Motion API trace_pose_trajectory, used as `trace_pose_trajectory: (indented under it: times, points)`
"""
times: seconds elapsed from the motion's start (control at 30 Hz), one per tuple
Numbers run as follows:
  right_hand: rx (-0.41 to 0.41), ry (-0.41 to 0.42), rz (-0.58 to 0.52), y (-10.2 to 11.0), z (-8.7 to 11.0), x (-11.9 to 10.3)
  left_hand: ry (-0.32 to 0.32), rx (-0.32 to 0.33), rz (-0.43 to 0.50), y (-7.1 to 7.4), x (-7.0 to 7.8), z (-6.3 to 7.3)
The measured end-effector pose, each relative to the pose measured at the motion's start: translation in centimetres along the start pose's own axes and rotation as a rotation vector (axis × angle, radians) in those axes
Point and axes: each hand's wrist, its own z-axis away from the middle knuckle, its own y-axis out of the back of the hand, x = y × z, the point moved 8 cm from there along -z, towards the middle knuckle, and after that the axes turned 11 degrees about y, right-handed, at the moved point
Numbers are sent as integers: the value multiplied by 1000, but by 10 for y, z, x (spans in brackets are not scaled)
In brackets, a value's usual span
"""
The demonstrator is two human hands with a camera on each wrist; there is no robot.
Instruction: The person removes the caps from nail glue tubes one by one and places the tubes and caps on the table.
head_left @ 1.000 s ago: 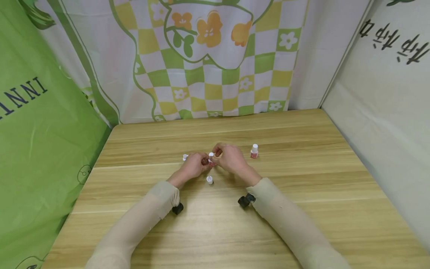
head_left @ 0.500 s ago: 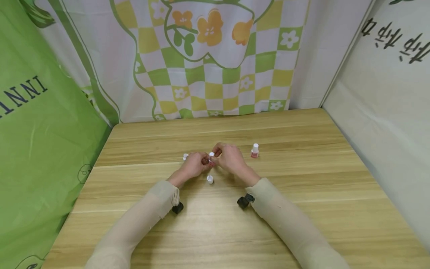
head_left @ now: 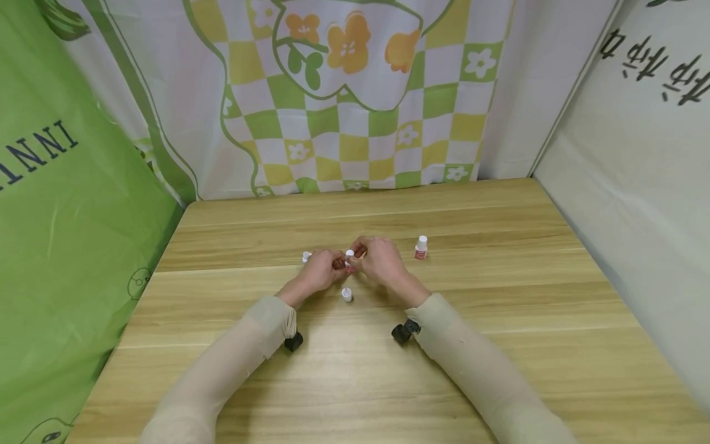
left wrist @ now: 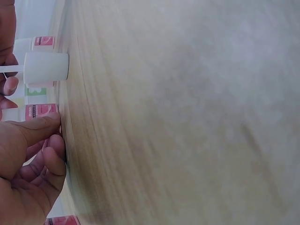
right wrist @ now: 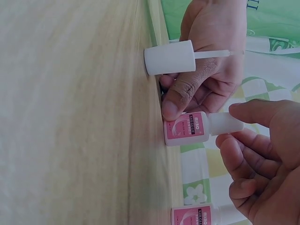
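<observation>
A small nail glue bottle (right wrist: 186, 129) with a pink label and white cap (right wrist: 226, 123) stands upright on the table between both hands. My left hand (head_left: 320, 271) pinches the bottle low on its body, with the thumb along the label in the right wrist view. The thumb and a finger of my right hand (head_left: 381, 262) pinch the white cap from its two sides. Nearer to me, a loose white cap (head_left: 346, 295) stands top down, its thin applicator stem (right wrist: 213, 54) pointing up.
A second nail glue bottle (head_left: 421, 248), capped, stands upright to the right of my right hand. Beyond my left hand, a small white piece (head_left: 306, 256) shows partly behind the fingers. Patterned cloth hangs behind the wooden table (head_left: 355, 382).
</observation>
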Motion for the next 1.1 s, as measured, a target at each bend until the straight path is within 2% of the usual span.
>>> trace_pose_trajectory:
  times: [0.23,0.43,1.1]
  points:
    - [7,15,-11,1,0,-1,20,-11,17,-1,-1,0]
    - [10,-13,-32,2,1,1,44,-21,56,-3,-4,-2]
    - [14,-5,-5,4,0,1,4,3,35,-1,-1,0]
